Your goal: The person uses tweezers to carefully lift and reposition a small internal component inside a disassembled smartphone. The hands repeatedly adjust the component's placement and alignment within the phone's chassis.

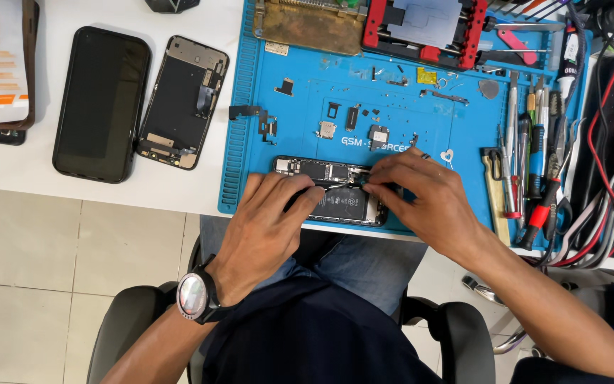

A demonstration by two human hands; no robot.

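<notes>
An opened phone body (pixel 321 173) with its black battery (pixel 348 205) showing lies near the front edge of the blue work mat (pixel 406 128). My left hand (pixel 271 224) rests on the phone's left part, fingers pressing on it and holding thin metal tweezers (pixel 340 185). My right hand (pixel 421 199) comes in from the right, its fingertips pinched on a small dark tool over the phone's middle. The two sets of fingertips nearly meet above the phone.
Left of the mat on the white table lie a black phone screen (pixel 101 103) and a stripped phone frame (pixel 182 103). Small parts (pixel 378 135) dot the mat's middle. Screwdrivers and tweezers (pixel 527 163) lie at right, cables (pixel 605 178) beyond. A red holder (pixel 424 28) stands at the back.
</notes>
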